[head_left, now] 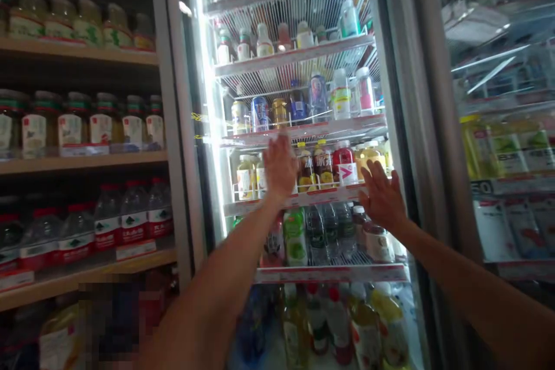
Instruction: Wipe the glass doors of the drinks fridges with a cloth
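Both arms reach up toward a lit drinks cooler [299,201] with several wire shelves. My left hand [280,167], blurred a little, is raised with its fingers stretched upward and nothing in it. It covers part of a shelf row, beside dark bottles with yellow caps [323,165]. To the right, my right hand [384,196] is lifted, fingers spread, also holding nothing. Nearest to it are a red-pink bottle [344,163] and a squat jar [378,241] on the shelf below. Whether either hand touches anything, I cannot tell. Cans [260,113] stand one shelf higher.
Wooden shelves [87,161] on the left carry jars [71,121] and red-capped water bottles [132,214]. A metal frame post [427,127] stands right of the cooler. Beyond it, another section holds yellow-green bottles [503,144]. Larger bottles [366,326] fill the cooler's bottom.
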A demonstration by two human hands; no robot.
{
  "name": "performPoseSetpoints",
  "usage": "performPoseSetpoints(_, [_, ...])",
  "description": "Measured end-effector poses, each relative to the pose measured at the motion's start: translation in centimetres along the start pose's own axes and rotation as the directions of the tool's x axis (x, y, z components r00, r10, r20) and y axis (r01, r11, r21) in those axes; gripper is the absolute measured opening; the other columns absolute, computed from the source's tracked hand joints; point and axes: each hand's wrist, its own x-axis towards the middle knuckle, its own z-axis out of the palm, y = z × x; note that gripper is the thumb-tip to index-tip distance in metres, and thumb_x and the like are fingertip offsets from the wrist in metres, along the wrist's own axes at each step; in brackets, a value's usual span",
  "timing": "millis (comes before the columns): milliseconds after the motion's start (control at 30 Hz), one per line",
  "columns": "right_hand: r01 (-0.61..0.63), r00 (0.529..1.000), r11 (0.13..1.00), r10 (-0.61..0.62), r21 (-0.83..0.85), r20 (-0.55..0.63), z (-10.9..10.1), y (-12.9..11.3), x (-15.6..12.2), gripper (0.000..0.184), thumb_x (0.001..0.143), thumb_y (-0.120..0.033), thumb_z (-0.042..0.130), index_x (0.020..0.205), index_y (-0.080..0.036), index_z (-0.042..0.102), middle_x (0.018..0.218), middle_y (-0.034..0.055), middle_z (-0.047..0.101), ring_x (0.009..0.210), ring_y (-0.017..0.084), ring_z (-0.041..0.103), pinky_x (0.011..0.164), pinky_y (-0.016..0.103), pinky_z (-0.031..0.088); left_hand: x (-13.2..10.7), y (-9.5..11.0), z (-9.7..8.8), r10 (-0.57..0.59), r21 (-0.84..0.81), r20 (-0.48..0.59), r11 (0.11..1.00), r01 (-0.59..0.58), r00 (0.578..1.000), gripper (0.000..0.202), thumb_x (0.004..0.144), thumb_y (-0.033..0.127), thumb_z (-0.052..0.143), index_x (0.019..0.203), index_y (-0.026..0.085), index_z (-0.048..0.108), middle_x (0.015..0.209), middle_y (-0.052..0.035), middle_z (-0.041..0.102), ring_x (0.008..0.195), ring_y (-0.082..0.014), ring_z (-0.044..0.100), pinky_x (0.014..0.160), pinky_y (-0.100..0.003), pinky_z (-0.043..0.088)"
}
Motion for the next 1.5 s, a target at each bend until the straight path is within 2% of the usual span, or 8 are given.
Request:
performPoseSetpoints(133, [0.017,1.0,1.0,-0.017,0.003,-0.001,0.0,0.2,0.0,0.063,0.091,-0.033,0.036,0.146,-0.019,0.009,0.148,0.0121,0.028,0.138,0.023,0.022,0.11,0.048,0.016,-1.0,2.8,1.5,0.435,-0.037,0.175,0.9,-0.435,0.883,0.05,0.087,0.028,0.037,0.137,0.021,0.037,0.146,-0.004,0.035,0.138,-0.0233,0.023,0.113,-0.05,0.018])
performPoseSetpoints(267, [-0.01,1.0,1.0,0.01,0.027,0.011,0.0,0.2,0.0,0.065,0.09,-0.033,0.038,0.146,-0.02,0.006,0.149,0.0104,0.025,0.139,0.023,0.019,0.111,0.048,0.014,0.8,-4.6,-1.5,-0.109,0.071,-0.008,0.991,0.109,0.994,0.052,0.087,0.026,0.034,0.137,0.015,0.036,0.146,-0.012,0.032,0.137,-0.0269,0.024,0.111,-0.055,0.017])
performPoseSetpoints(400, [-0.019,1.0,0.999,0.019,0.033,0.001,0.0,0.0,0.1,0.066,0.09,-0.032,0.038,0.146,-0.021,0.005,0.149,0.0108,0.026,0.138,0.024,0.021,0.11,0.049,0.014,1.4,-7.2,-2.8,-0.458,0.051,-0.189,0.879,0.475,0.868,0.058,0.086,0.027,0.032,0.138,0.003,0.027,0.147,-0.0228,0.025,0.137,-0.0355,0.02,0.103,-0.063,0.025])
performPoseSetpoints(667, [0.023,1.0,1.0,-0.023,0.014,0.019,-0.5,0.2,1.4,0.058,0.09,-0.031,0.038,0.144,-0.023,0.019,0.149,0.0103,0.027,0.137,0.027,0.024,0.108,0.051,0.018,2.2,-3.7,-1.2,0.379,0.037,0.208,0.918,-0.394,0.902,0.053,0.087,0.03,0.037,0.137,0.016,0.034,0.147,-0.008,0.032,0.137,-0.0242,0.023,0.113,-0.047,0.017])
performPoseSetpoints(867, [-0.056,0.997,0.998,0.055,-0.012,-0.056,0.1,1.5,11.5,0.051,0.09,-0.033,0.036,0.139,-0.018,0.034,0.145,0.0115,0.034,0.134,0.028,0.029,0.107,0.051,0.022,8.8,-11.7,-5.1,-0.35,0.059,-0.247,0.925,0.375,0.903,0.057,0.082,0.02,0.04,0.133,-0.004,0.032,0.145,-0.0252,0.026,0.136,-0.0335,0.022,0.11,-0.05,0.025])
performPoseSetpoints(1100, [0.071,0.996,0.995,-0.067,0.074,-0.057,3.1,-3.4,23.2,0.049,0.089,-0.029,0.034,0.136,-0.016,0.036,0.145,0.0101,0.034,0.135,0.025,0.027,0.109,0.051,0.023,11.5,-4.2,-1.0,0.484,0.059,0.075,0.871,-0.489,0.872,0.051,0.088,0.03,0.037,0.137,0.015,0.035,0.147,-0.0072,0.033,0.138,-0.0222,0.023,0.112,-0.041,0.026])
performPoseSetpoints(1333, [0.05,0.99,0.998,-0.044,0.042,-0.134,2.6,0.2,30.2,0.049,0.09,-0.036,0.033,0.128,-0.007,0.046,0.141,0.0169,0.039,0.131,0.032,0.034,0.104,0.056,0.026,17.2,-19.1,-7.5,-0.187,0.136,-0.303,0.962,0.237,0.934,0.049,0.083,0.02,0.035,0.124,-0.006,0.042,0.139,-0.0269,0.037,0.134,-0.0328,0.029,0.111,-0.052,0.022])
performPoseSetpoints(1500, [-0.042,0.977,0.999,0.045,0.02,-0.21,2.9,4.3,37.2,0.064,0.092,-0.043,0.017,0.122,0.002,0.051,0.135,0.0229,0.044,0.128,0.035,0.037,0.097,0.058,0.029,20.4,-11.5,-3.8,0.119,0.149,-0.175,0.984,-0.093,0.977,0.053,0.085,0.027,0.04,0.134,0.008,0.036,0.146,-0.0124,0.032,0.136,-0.0245,0.025,0.113,-0.039,0.025])
